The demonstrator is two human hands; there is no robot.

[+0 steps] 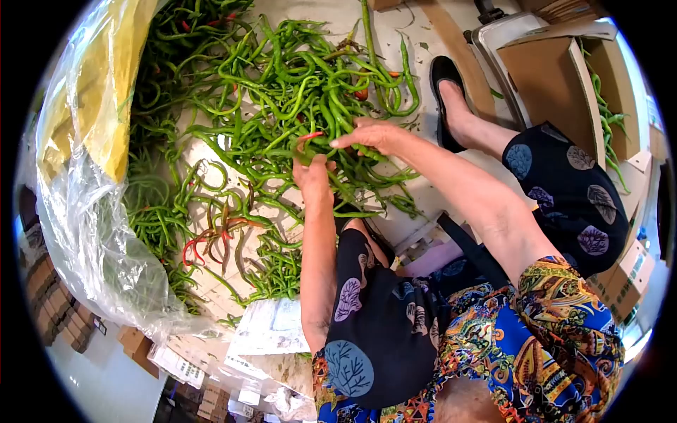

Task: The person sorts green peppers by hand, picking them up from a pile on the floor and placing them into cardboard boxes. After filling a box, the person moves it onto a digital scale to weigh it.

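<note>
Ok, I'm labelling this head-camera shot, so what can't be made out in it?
Head view:
- Left hand: some fingertips, hidden by the hand itself and the peppers.
- Pepper heap: far end, cut off by the top edge.
- Right-hand carton: most contents, behind its cardboard wall.
- Pale box: print too small.

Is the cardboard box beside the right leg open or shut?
Open: the cardboard box has no lid across its far side, where green peppers show between its panels.
</note>
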